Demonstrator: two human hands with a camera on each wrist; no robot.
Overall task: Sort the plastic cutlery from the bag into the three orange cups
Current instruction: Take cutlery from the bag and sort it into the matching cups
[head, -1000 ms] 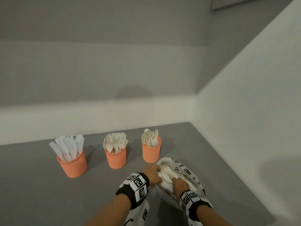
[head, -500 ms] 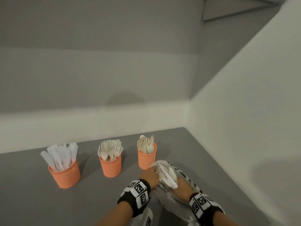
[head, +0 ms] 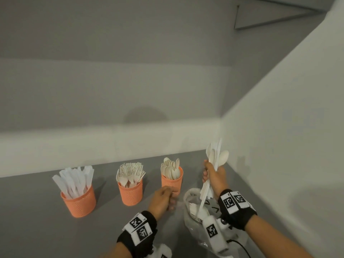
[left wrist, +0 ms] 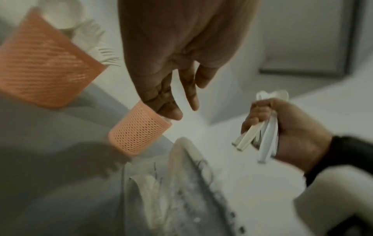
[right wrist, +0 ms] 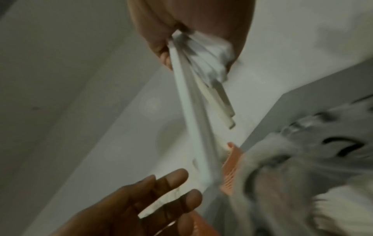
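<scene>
Cutlery [head: 216,161] bunched in right hand [head: 214,175], seemingly above bag [head: 193,211].

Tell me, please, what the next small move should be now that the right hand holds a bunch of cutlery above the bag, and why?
Probably the empty left hand should pick one piece from the bunch of cutlery gripped by the right hand. The bunch looks mixed, with spoons beside flat handles, while the knife cup, fork cup and spoon cup each hold one kind.
</scene>
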